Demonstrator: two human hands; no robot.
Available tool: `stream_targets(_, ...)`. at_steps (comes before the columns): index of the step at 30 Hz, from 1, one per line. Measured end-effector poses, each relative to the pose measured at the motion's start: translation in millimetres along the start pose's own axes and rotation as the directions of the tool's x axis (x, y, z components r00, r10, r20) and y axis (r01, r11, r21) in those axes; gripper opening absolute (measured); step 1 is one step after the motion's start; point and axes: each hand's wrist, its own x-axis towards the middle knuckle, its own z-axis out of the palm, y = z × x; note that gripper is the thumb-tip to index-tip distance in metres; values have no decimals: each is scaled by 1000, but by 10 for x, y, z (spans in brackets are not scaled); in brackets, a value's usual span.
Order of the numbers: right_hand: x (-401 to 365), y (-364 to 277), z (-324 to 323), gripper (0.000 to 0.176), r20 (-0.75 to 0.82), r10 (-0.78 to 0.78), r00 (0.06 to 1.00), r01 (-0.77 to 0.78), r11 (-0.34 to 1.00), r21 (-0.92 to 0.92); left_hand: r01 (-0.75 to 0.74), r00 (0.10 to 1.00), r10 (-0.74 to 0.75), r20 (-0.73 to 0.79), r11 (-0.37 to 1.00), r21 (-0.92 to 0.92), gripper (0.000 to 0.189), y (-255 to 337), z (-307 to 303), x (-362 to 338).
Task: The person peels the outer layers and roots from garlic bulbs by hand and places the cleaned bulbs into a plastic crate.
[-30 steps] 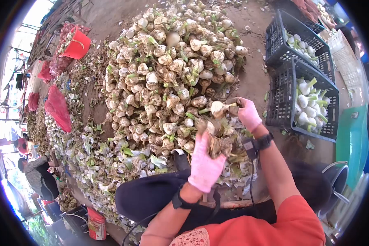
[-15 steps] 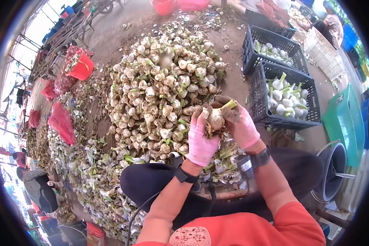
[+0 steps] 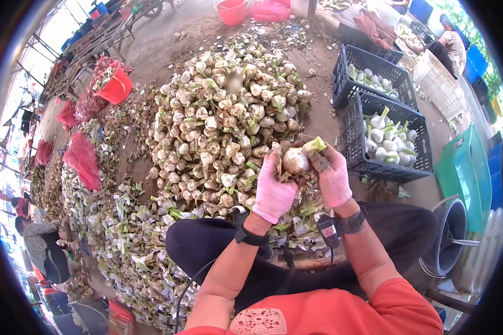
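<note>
Between my two hands is a garlic bulb (image 3: 295, 161), its pale round body showing and its short green-yellow stem pointing up and right. My left hand (image 3: 276, 192), in a pink glove with dirty fingertips, is closed on the bulb's left side, with brown outer skin around the fingers. My right hand (image 3: 335, 180), also gloved in pink, grips the bulb by the stem side; its thumb area is dark with soil, and I cannot make out whether a small tool is there. Just beyond my hands lies a big heap of untrimmed garlic bulbs (image 3: 207, 128).
Two black crates (image 3: 388, 170) at the right hold cleaner white garlic. A grey bucket (image 3: 451, 234) and a green tub (image 3: 465, 178) stand on my right. Peeled skins (image 3: 123, 234) cover the ground at left. A red bucket (image 3: 115, 86) stands farther left; other people sit farther off.
More of the bulb's pale surface shows now. My right hand has shifted slightly right and down, apart from the left hand's fingers. The whole view has tilted a little.
</note>
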Motion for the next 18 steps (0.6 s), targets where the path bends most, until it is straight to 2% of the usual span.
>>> stream_targets(1,-12,-8,-20,26,-8,-43,999,42,992,-120,95,994,-86,69,986,-139,61,95,-1,16)
stream_targets(2,-15,14,-39,26,-9,-43,999,42,992,-119,197,976,-162,149,943,-266,62,153,-7,24)
stream_targets(3,-17,43,-62,25,-37,-62,997,59,995,-79,42,984,-25,176,994,-96,45,148,-13,15)
stream_targets(4,-26,48,-80,24,-69,-80,994,77,996,-41,47,983,-29,182,994,-95,45,159,-33,11)
stream_targets(6,-36,44,-124,23,-88,-102,991,94,992,-88,384,918,-308,250,850,-361,43,202,-65,9)
stream_targets(8,-29,112,-188,21,-110,-57,992,47,995,-84,416,907,-337,253,816,-402,44,142,-68,24)
stream_targets(10,-47,108,-286,20,-72,-22,997,18,998,-60,640,768,-499,402,626,-445,50,85,-156,96)
stream_targets(11,-60,103,-324,20,-33,10,999,-11,999,-40,687,725,-515,458,588,-426,54,51,-231,143)
stream_targets(12,-70,88,-336,20,-41,12,999,-14,999,-37,693,719,-519,462,585,-421,54,84,-178,135)
stream_targets(14,-75,15,-359,19,-60,62,996,-63,998,-9,545,836,-530,142,771,-329,51,173,-28,105)
stream_targets(16,-97,-29,-393,22,-59,77,995,-79,996,-45,513,858,-497,131,808,-289,51,156,43,81)
stream_targets(18,-99,-19,-399,21,-50,103,993,-101,994,47,391,900,-414,135,633,-668,41,7,85,76)
